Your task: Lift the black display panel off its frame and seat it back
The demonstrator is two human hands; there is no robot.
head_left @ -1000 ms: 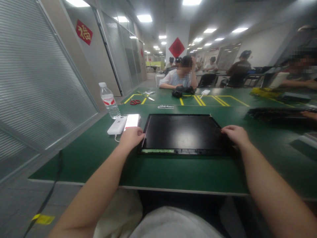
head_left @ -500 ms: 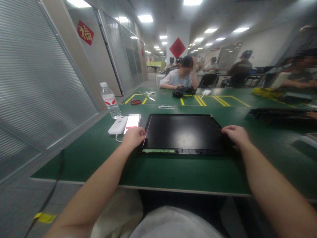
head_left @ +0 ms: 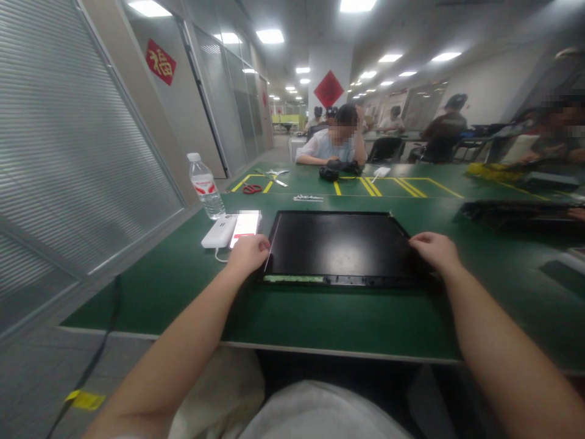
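A flat black display panel (head_left: 338, 244) lies face up on the green table (head_left: 320, 323) in front of me. A green strip (head_left: 292, 279) shows along the left part of its near edge. My left hand (head_left: 249, 251) grips the panel's left edge, its fingers curled in and partly hidden. On the opposite side my right hand (head_left: 436, 249) pinches the right edge between thumb and fingers. Just beyond my left hand are a lit phone (head_left: 245, 224) and a white power bank (head_left: 219, 231) with a cable.
A water bottle (head_left: 205, 186) stands at the left. Farther back lie red-handled scissors (head_left: 252, 189), a small white piece (head_left: 308, 198) and a black object (head_left: 336, 169) before a seated person (head_left: 331, 143). Another dark panel (head_left: 498, 214) lies at the right, near another person.
Both hands stay at the panel's edges and the panel keeps its place. The view has shifted very slightly.
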